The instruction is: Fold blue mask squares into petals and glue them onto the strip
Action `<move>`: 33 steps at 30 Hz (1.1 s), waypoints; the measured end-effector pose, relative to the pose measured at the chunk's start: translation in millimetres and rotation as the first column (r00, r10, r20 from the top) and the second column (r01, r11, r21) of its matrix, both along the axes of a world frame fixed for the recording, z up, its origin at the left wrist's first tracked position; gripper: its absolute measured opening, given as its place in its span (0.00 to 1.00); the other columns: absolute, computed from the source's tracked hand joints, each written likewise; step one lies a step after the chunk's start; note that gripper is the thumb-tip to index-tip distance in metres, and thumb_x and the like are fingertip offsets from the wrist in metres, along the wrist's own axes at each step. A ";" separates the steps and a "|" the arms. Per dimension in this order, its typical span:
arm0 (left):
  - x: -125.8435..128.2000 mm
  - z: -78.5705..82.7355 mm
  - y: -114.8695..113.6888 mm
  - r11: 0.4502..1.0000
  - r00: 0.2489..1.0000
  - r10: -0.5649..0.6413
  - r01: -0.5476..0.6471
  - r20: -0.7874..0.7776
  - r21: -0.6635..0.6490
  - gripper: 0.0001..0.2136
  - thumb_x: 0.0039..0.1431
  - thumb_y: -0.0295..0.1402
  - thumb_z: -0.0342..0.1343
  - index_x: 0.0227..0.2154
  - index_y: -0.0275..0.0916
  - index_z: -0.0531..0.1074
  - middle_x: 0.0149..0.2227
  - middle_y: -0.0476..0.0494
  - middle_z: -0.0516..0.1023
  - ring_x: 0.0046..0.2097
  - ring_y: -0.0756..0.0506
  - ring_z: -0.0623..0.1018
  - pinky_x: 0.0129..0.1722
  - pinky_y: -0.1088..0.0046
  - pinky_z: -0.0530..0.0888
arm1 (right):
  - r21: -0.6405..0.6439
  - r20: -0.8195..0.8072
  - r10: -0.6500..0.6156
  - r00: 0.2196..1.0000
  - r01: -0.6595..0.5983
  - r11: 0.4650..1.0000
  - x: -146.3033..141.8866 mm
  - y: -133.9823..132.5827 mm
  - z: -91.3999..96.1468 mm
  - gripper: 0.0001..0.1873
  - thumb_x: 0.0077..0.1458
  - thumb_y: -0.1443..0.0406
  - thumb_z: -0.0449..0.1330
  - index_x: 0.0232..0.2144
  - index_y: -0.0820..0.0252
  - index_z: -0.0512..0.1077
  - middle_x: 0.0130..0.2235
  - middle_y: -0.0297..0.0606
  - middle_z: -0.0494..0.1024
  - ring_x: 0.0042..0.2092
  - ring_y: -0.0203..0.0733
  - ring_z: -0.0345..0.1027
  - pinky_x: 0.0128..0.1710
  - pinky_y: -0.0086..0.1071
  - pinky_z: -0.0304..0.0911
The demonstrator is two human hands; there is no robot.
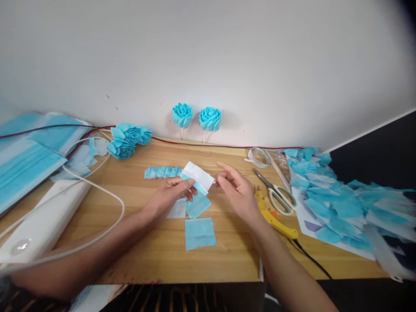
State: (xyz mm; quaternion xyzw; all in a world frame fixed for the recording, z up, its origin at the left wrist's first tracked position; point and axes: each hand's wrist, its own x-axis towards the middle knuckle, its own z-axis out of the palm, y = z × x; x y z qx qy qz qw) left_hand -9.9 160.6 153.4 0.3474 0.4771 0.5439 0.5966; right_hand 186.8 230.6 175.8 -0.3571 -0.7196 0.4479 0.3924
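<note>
My left hand pinches a folded piece of thin fabric, white on top with a light-blue strip along its lower edge. At the piece's right corner, the thumb and fingers of my right hand close on it, with the index finger raised. Below lie a blue fabric square, another blue square and a white piece, partly covered. Behind my left hand runs a row of folded blue petals.
Two blue fabric roses stand on sticks by the wall. More roses lie left, near blue sheets, a white power strip and cables. Right are scissors, a yellow glue gun, a tape roll and heaped blue pieces.
</note>
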 end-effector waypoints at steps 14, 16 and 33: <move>5.0 12.3 -1.0 0.997 0.963 -0.076 0.073 0.257 0.021 0.14 0.50 0.40 0.68 0.26 0.32 0.79 0.26 0.41 0.79 0.29 0.47 0.76 0.29 0.71 0.71 | 0.678 0.318 0.115 0.941 -0.311 0.667 4.0 1.3 10.0 0.25 0.56 0.76 0.58 0.53 0.51 0.65 0.59 0.42 0.71 0.64 0.50 0.59 0.62 0.55 0.59; 5.4 12.7 -2.6 0.995 0.960 -0.096 0.095 0.264 0.019 0.13 0.51 0.40 0.68 0.26 0.32 0.79 0.26 0.42 0.79 0.29 0.48 0.76 0.29 0.71 0.71 | 0.698 0.336 0.114 0.935 -0.329 0.636 3.5 1.5 8.6 0.22 0.56 0.76 0.58 0.50 0.51 0.67 0.59 0.41 0.72 0.65 0.50 0.58 0.62 0.55 0.59; 5.8 8.8 -0.9 0.996 0.963 -0.093 0.092 0.252 0.017 0.15 0.53 0.42 0.66 0.28 0.33 0.77 0.27 0.42 0.78 0.30 0.48 0.75 0.27 0.73 0.68 | 0.610 0.280 0.155 0.948 -0.300 0.734 1.4 2.1 4.0 0.07 0.60 0.65 0.63 0.37 0.46 0.81 0.55 0.37 0.76 0.60 0.51 0.63 0.58 0.54 0.61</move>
